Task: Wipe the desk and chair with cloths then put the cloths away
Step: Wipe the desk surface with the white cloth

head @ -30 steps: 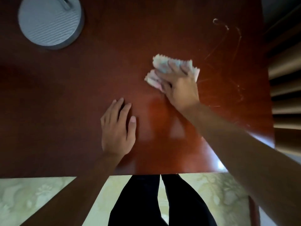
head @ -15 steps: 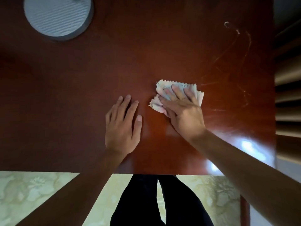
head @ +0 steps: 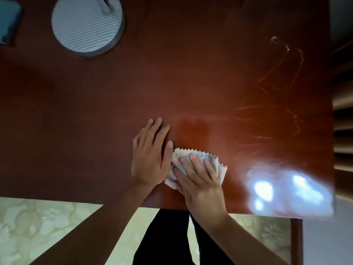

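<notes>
R hand [head: 200, 180] is pressing flat on the cloth [head: 219, 165], fingers straight & spread, pinning it to the desk [head: 191, 83] near the front edge. Cloth is lying crumpled under the R fingers, zigzag edge poking out past the fingertips. L hand [head: 150, 155] is resting flat on the desk just beside the R hand, fingers straight & together, holding nothing, thumb touching the cloth's edge. A round grey base [head: 86, 25] is sitting well beyond the L hand.
</notes>
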`<move>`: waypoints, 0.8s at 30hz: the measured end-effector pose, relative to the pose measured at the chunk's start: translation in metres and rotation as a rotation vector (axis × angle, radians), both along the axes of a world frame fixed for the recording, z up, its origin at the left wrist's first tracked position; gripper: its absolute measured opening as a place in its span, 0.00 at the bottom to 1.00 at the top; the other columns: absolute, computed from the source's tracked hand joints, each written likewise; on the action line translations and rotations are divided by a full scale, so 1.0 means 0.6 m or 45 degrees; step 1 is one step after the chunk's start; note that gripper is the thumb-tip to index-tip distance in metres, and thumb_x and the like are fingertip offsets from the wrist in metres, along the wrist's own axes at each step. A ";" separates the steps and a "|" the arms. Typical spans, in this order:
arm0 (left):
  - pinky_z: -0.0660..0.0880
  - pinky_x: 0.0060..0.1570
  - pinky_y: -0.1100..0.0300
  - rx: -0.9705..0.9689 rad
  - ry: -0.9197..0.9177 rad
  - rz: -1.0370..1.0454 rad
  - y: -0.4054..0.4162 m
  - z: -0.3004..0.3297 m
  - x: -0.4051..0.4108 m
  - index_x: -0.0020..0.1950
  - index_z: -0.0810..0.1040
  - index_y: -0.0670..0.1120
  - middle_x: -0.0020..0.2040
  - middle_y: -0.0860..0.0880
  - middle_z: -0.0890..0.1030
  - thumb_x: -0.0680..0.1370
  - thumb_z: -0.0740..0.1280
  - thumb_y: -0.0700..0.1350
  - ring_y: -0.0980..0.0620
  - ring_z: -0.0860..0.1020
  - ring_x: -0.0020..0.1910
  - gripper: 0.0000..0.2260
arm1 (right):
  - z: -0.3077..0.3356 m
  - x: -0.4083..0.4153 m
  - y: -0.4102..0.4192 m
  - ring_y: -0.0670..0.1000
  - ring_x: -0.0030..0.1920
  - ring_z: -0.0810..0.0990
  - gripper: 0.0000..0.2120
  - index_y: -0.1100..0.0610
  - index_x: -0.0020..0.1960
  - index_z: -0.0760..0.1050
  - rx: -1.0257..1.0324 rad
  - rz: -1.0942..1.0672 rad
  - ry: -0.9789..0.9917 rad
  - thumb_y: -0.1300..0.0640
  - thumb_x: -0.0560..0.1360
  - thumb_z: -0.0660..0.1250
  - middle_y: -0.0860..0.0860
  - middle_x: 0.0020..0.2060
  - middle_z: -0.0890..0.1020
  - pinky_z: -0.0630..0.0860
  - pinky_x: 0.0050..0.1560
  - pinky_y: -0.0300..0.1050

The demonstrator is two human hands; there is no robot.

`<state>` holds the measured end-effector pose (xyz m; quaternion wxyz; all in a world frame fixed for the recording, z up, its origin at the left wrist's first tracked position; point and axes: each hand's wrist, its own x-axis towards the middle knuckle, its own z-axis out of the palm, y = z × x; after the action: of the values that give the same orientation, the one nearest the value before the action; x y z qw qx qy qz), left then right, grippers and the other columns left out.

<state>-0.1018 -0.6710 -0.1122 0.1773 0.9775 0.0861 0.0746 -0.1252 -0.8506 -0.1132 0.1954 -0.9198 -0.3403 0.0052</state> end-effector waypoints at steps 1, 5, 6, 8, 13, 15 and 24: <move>0.62 0.70 0.49 -0.006 0.011 -0.005 0.000 0.001 -0.001 0.69 0.76 0.43 0.73 0.44 0.72 0.83 0.51 0.52 0.45 0.65 0.75 0.22 | 0.000 0.011 0.001 0.54 0.71 0.72 0.16 0.52 0.66 0.78 -0.013 0.032 -0.009 0.51 0.82 0.60 0.48 0.68 0.77 0.68 0.69 0.61; 0.63 0.69 0.48 0.053 0.068 -0.007 0.001 0.001 0.000 0.68 0.75 0.44 0.73 0.45 0.71 0.82 0.56 0.51 0.46 0.65 0.75 0.20 | -0.004 0.175 0.037 0.59 0.73 0.68 0.24 0.53 0.74 0.69 -0.083 -0.116 -0.061 0.46 0.84 0.48 0.54 0.71 0.73 0.59 0.73 0.61; 0.63 0.69 0.48 0.057 0.076 0.011 0.000 0.001 0.003 0.68 0.75 0.45 0.73 0.45 0.72 0.81 0.58 0.50 0.46 0.66 0.75 0.19 | -0.003 0.223 0.052 0.60 0.74 0.66 0.25 0.54 0.75 0.67 -0.119 -0.245 -0.037 0.46 0.83 0.46 0.55 0.72 0.71 0.56 0.74 0.60; 0.63 0.67 0.48 0.003 0.078 0.066 0.001 0.005 0.011 0.67 0.75 0.45 0.71 0.46 0.73 0.79 0.59 0.48 0.46 0.68 0.73 0.18 | -0.001 0.269 0.084 0.60 0.76 0.61 0.27 0.53 0.77 0.62 -0.178 -0.450 0.029 0.47 0.81 0.46 0.55 0.75 0.67 0.54 0.75 0.61; 0.61 0.69 0.54 -0.181 -0.048 0.014 0.001 0.022 0.085 0.67 0.75 0.43 0.68 0.45 0.75 0.79 0.59 0.45 0.46 0.71 0.68 0.18 | -0.006 0.079 0.078 0.58 0.77 0.61 0.25 0.53 0.76 0.65 -0.129 -0.400 0.056 0.51 0.80 0.63 0.53 0.75 0.66 0.58 0.75 0.60; 0.61 0.70 0.52 -0.167 -0.022 -0.191 -0.020 0.020 0.125 0.68 0.75 0.43 0.69 0.45 0.74 0.79 0.60 0.44 0.45 0.71 0.69 0.17 | -0.005 0.067 0.019 0.57 0.76 0.63 0.24 0.54 0.74 0.68 -0.113 -0.478 0.061 0.53 0.79 0.63 0.53 0.74 0.68 0.57 0.75 0.60; 0.62 0.73 0.46 0.052 0.063 -0.557 -0.063 0.004 0.163 0.68 0.74 0.42 0.72 0.44 0.72 0.80 0.58 0.47 0.45 0.67 0.74 0.19 | -0.002 0.106 -0.010 0.59 0.75 0.64 0.22 0.55 0.73 0.70 -0.043 -1.070 0.013 0.56 0.79 0.60 0.54 0.73 0.70 0.59 0.73 0.63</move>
<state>-0.0042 -0.7088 -0.1096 0.1673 0.9779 -0.1250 0.0120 -0.0618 -0.8563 -0.1145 0.1670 -0.9816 0.0657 -0.0647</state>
